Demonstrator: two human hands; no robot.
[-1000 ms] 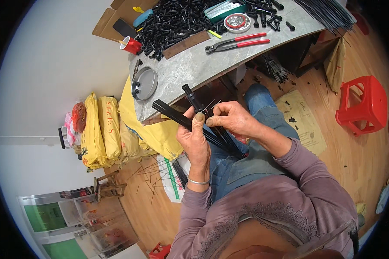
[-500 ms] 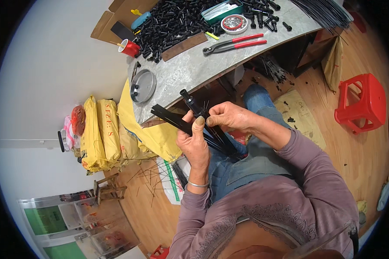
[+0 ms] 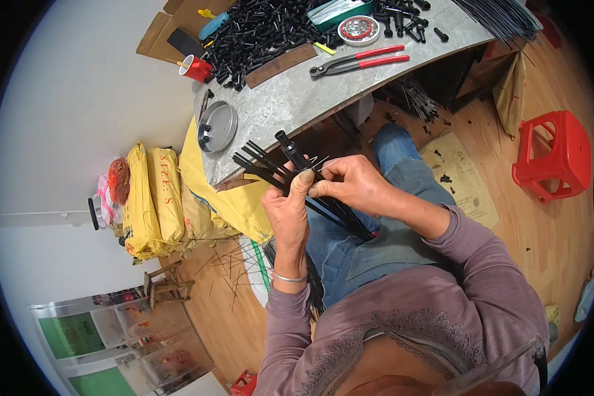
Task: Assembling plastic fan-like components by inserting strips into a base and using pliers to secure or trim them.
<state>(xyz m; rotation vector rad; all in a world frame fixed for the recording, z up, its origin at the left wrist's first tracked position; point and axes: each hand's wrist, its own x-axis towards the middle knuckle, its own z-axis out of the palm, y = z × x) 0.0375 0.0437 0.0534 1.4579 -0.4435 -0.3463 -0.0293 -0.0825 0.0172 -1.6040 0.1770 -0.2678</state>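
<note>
My left hand (image 3: 288,210) is closed around a bundle of thin black ribs (image 3: 256,166), which look like umbrella ribs, and a stepped black plastic tube fitting (image 3: 289,146) standing among them. The ribs' upper ends fan out past my fingers, and the lower lengths run down over my lap. Against the fitting, my right hand (image 3: 355,182) pinches thumb to forefinger on a thin pale wire (image 3: 319,160). Loose wire ends poke up beside the tube. My thumbs almost meet, and the fingertips hide where the wire joins the ribs.
On the grey table (image 3: 270,105) lie heaped black fittings (image 3: 270,39), red-handled pincers (image 3: 360,63), a round metal dish (image 3: 218,127), a red cup (image 3: 196,68) and a white tub (image 3: 358,30). Yellow sacks (image 3: 165,198) stand left, a red stool (image 3: 553,155) right.
The ribs' upper ends have spread into a fan. Both hands have shifted slightly, my right thumb now lower beside the left one. A pale wire shows more clearly at the right fingertips.
</note>
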